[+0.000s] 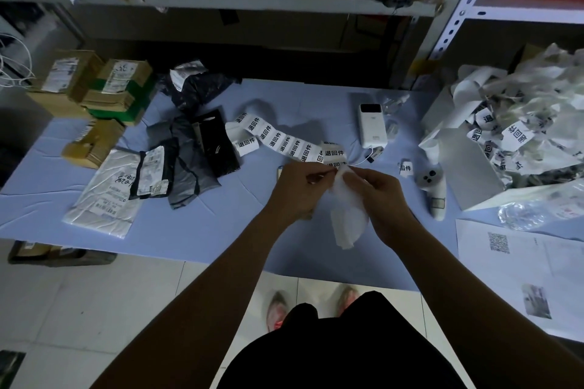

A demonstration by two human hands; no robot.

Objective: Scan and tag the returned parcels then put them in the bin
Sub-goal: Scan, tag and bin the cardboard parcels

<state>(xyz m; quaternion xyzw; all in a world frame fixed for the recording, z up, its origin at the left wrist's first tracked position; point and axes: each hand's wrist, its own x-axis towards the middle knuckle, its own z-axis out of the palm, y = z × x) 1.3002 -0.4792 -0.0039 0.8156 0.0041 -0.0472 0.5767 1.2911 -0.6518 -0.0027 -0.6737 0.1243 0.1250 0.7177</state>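
1. At the centre of the frame, in the head view, a person's left hand (297, 188) and right hand (377, 191) meet above the blue table (205, 224), both with fingers curled. The left hand pinches the near end of the label strip (284, 142). The right hand pinches a piece of white backing paper (349, 221) that hangs down between the wrists.
2. The label strip, printed with black characters, runs across the table from mid-frame to the hands, and its far end is curled up.
3. Left of centre lie the returned parcels. A white poly bag (104, 196) lies flat near the table's front edge, with grey and black bags (189, 167) overlapping just beside it. Cardboard boxes (94, 85) are stacked at the upper left.
4. Right of the hands, a handheld scanner (433, 193) lies on the table with a loose label (405, 167) near it. A white power bank (373, 126) sits farther back.
5. At the right edge, an open carton (467, 167) is heaped with crumpled paper and labels. A printed sheet (521, 262) lies at the lower right.
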